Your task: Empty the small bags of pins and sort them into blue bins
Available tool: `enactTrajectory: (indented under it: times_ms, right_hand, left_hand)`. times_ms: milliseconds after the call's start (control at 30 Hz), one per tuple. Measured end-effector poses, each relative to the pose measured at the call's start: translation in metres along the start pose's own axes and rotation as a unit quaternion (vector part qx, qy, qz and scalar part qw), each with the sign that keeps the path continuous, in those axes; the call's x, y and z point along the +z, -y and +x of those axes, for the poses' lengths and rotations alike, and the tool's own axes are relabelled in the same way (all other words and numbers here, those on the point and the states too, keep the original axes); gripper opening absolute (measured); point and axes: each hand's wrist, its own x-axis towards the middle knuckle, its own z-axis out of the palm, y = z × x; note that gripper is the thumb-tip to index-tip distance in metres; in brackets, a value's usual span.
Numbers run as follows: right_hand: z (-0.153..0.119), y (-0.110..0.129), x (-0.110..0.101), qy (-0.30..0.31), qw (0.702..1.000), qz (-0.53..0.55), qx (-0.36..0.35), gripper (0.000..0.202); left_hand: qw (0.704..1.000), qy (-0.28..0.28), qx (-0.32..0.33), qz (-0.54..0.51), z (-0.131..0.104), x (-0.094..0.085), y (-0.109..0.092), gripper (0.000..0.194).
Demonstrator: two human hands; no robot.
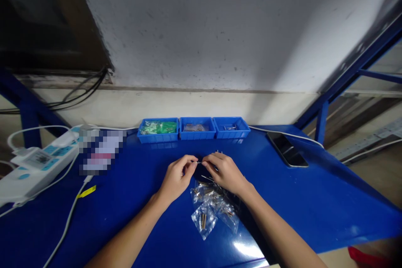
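My left hand (pixel 180 174) and my right hand (pixel 224 171) meet fingertip to fingertip over the middle of the blue table. Pinched between them is a small, thin metal piece (pixel 199 162), too small to tell its kind. Both hands' thumbs and forefingers are closed on it. Under and behind my right hand lies a dark patch with loose thin metal pins (pixel 207 178), partly hidden by the fingers. Just nearer to me, several small clear plastic bags (pixel 204 220) with thin gold and dark rods inside lie in a pile.
Three blue bins stand along the wall: a left bin (pixel 158 137) with green and clear packets, a middle bin (pixel 197 135) and a right bin (pixel 231 135) with small metal pieces. A phone (pixel 287 150) lies right; a white power strip (pixel 37 169) and cable (pixel 70 217) lie left.
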Motion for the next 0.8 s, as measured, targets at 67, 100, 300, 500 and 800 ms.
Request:
enactTrajectory:
  times_ms: [67,100,300,500,800]
  right_hand:
    - [0.000,0.000,0.000,0.001,1.000,-0.005,0.004,0.021]
    - [0.000,0.000,0.001,0.004,1.000,-0.008,0.008,0.022]
    - [-0.001,0.001,0.004,0.014,1.000,-0.002,0.020,0.020]
    - [0.001,0.002,0.000,-0.009,1.000,-0.005,-0.005,0.013]
    - [0.001,-0.003,-0.014,-0.076,0.995,-0.059,-0.002,0.015]
  left_hand:
    - [1.000,-0.013,0.010,-0.001,0.000,0.001,0.000,0.017]
    - [1.000,-0.019,0.018,0.002,0.001,0.001,0.000,0.016]
    - [0.999,-0.030,0.018,0.030,0.002,0.001,-0.001,0.022]
    - [1.000,-0.020,0.006,0.011,0.001,0.000,0.000,0.033]
    - [0.998,0.048,-0.013,0.027,0.003,0.004,0.006,0.024]
